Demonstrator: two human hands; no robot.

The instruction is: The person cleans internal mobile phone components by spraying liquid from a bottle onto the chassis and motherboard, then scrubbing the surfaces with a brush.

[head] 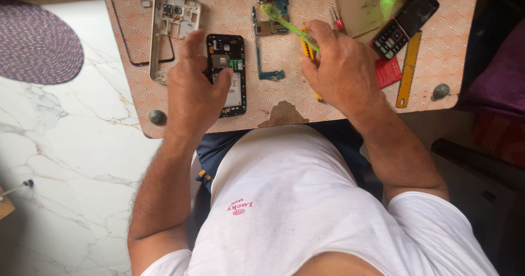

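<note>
Head view, looking straight down. I see my left hand (192, 87) lying on the opened black phone body (227, 71), fingers loosely curled around its left edge and thumb resting on its lower half; the phone lies flat near the front edge of the small patterned table (306, 98). My right hand (339, 63) is closed around the handle of a green toothbrush (281, 22), whose bristled head points up and left, over the top of a bare circuit board (268, 38) lying just right of the phone. A yellow tool (307, 49) shows partly under this hand; I cannot tell whether the fingers grip it too. To the left of the phone lies 1 pale metal mid-frame (172, 30). To the right of the right hand lie 1 black keypad phone (404, 24), 1 red flat piece (388, 71) and 1 yellow ruler-like strip (409, 68).
</note>
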